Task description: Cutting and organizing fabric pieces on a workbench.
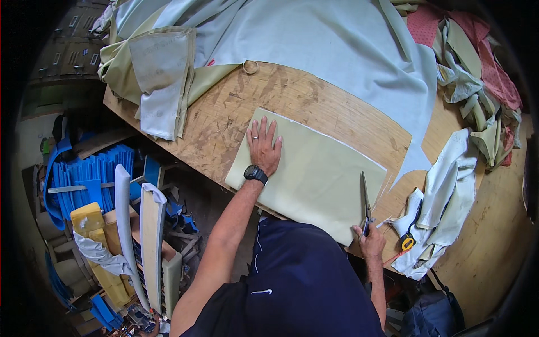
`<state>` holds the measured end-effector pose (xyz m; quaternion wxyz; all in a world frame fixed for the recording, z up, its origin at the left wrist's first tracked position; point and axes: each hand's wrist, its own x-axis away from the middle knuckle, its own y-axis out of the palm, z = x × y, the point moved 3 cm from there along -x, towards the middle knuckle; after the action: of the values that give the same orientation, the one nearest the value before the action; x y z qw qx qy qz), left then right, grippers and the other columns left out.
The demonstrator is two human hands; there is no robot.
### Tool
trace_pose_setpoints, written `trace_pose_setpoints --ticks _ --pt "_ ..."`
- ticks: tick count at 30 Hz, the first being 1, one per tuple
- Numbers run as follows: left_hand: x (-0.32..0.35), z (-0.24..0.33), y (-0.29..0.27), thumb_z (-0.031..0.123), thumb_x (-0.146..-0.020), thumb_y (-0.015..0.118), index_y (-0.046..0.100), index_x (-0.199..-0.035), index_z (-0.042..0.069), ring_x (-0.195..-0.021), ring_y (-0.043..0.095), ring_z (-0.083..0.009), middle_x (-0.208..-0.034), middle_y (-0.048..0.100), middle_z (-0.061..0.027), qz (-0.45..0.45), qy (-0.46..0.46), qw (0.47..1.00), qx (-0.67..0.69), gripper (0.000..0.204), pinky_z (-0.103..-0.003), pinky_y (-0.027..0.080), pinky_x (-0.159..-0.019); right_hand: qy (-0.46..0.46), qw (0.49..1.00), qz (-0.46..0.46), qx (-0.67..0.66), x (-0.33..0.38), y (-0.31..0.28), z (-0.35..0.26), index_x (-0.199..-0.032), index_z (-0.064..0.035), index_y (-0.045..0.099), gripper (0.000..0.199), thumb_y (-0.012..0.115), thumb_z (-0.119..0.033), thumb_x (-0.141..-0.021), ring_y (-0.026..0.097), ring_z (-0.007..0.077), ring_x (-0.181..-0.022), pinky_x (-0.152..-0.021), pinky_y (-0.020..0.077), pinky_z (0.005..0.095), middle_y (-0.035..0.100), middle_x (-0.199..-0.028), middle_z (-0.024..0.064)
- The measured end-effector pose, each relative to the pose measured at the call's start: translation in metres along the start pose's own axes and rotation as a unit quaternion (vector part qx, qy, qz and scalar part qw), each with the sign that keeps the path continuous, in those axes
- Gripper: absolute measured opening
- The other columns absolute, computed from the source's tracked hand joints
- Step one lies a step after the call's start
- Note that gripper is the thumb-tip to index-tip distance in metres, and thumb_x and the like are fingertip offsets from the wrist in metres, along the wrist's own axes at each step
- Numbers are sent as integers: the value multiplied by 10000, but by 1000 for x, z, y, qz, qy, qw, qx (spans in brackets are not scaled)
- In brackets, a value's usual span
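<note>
A pale beige-green sheet of upholstery material (314,174) lies on the wooden table in front of me. My left hand (264,149) rests flat on its upper left part, fingers spread, with a watch on the wrist and a ring on one finger. In my right hand (371,241) is a pair of scissors (366,196), gripped by the handles beside the sheet's right end. The blades point away from me and look closed, lying over or just along the sheet's right edge. Part of the handles is hidden by my fingers.
Light blue-grey fabric (331,45) covers the table's far side. Folded material (163,78) hangs at the left edge. White scraps (443,202) and a yellow tape measure (407,242) lie right, near a heap of cloth (477,73). A ring-shaped roll (250,67) sits on the wooden tabletop (224,118).
</note>
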<state>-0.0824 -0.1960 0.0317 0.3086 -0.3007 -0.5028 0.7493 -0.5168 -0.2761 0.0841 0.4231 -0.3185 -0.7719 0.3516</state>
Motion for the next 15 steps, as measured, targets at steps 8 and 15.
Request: trace_pose_setpoints --ticks 8,15 --pt "-7 16 -5 543 -872 648 481 -1466 208 -1481 161 -435 -1597 280 -141 -20 -12 999 -29 702 -662 61 -1173 -8 1000 12 17 1 -4 -5 -796 -20 577 516 770 -498 -817 617 416 -626 -560 467 507 603 -645 184" --pt "-8 26 -2 644 -779 701 483 -1450 198 -1484 130 -450 -1586 264 -159 7 -43 999 -13 834 -687 14 -1160 -37 999 -6 11 -2 -9 -7 -790 -25 570 529 768 -515 -812 619 396 -627 -560 469 492 611 -663 177"
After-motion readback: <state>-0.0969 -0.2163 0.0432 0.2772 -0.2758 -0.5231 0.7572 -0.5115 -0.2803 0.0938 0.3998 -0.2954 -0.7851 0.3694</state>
